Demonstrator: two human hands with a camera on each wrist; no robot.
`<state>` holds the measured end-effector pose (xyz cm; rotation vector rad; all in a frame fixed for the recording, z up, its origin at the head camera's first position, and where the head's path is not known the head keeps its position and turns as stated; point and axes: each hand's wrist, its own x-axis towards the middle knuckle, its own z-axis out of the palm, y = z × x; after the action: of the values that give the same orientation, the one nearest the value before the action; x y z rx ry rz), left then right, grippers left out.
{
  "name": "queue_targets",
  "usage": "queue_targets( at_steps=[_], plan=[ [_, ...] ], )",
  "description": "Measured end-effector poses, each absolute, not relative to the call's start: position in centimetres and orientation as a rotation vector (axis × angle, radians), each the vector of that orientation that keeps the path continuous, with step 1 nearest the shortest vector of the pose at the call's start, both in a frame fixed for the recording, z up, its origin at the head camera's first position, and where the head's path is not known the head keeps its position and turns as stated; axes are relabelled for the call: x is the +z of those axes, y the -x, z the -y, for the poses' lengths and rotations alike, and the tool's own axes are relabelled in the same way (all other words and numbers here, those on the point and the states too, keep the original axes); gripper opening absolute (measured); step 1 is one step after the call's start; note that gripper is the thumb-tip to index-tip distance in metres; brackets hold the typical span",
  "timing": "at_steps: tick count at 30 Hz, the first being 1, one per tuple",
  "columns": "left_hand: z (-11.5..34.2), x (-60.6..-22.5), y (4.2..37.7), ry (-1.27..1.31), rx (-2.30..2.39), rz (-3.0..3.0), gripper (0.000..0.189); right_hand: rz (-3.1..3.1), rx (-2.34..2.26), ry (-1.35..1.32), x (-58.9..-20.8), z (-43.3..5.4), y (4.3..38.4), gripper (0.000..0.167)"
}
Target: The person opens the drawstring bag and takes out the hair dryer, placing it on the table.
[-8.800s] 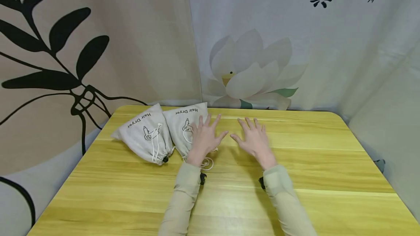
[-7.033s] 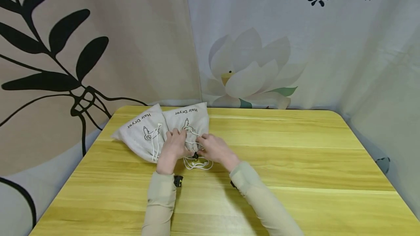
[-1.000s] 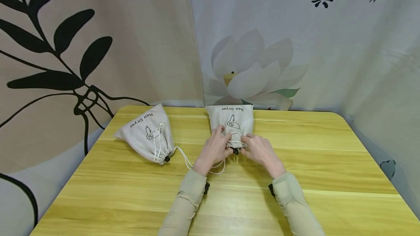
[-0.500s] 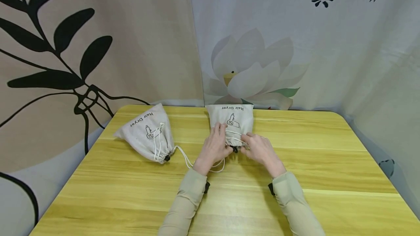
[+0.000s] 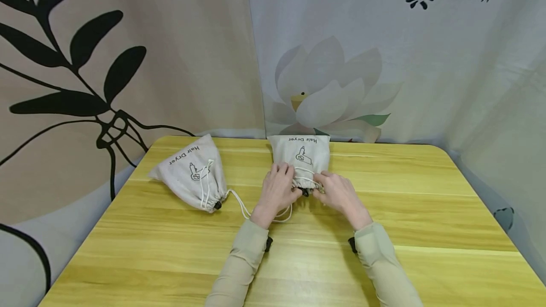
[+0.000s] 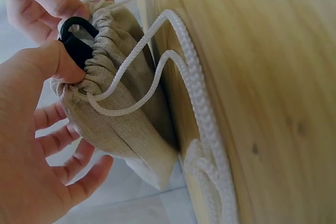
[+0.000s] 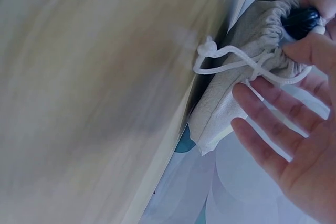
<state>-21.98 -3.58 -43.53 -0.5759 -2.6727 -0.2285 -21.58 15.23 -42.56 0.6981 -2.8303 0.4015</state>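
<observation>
A pale cloth drawstring bag (image 5: pixel 313 150), printed "Hair Dryer" and a dryer outline, lies at the table's back edge, its gathered mouth facing me. My left hand (image 5: pixel 278 187) pinches the left side of that mouth; in the left wrist view its thumb presses the puckered rim. On the right side, my right hand (image 5: pixel 338 195) pinches the rim between thumb and fingers. A glossy black part (image 6: pixel 79 48) with a loop shows in the mouth; most of it is hidden inside. White cord (image 6: pixel 194 72) trails from the bag over the wood.
A second "Hair Dryer" drawstring bag (image 5: pixel 183 186), its mouth gathered around a black tip, lies on the left of the wooden table (image 5: pixel 170 255). A printed curtain (image 5: pixel 204 60) hangs right behind the table's back edge.
The hands, earlier spread over the table, have taken hold of the bag's mouth. That bag has moved right, away from the second one. Lately only my left fingers have shifted slightly.
</observation>
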Motion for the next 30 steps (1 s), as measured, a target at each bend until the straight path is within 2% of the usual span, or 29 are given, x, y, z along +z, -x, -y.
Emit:
queue_targets(
  at_steps=[19,30],
  plan=[
    [3.77,-43.57,22.01,0.613,-0.270,2.678,0.024,2.840,0.420,-0.653,-42.61,-15.43,21.62,0.014],
    [4.03,-43.29,21.98,0.606,-0.349,2.726,0.021,2.842,0.438,-0.623,-42.66,-15.86,21.62,0.010]
  ],
)
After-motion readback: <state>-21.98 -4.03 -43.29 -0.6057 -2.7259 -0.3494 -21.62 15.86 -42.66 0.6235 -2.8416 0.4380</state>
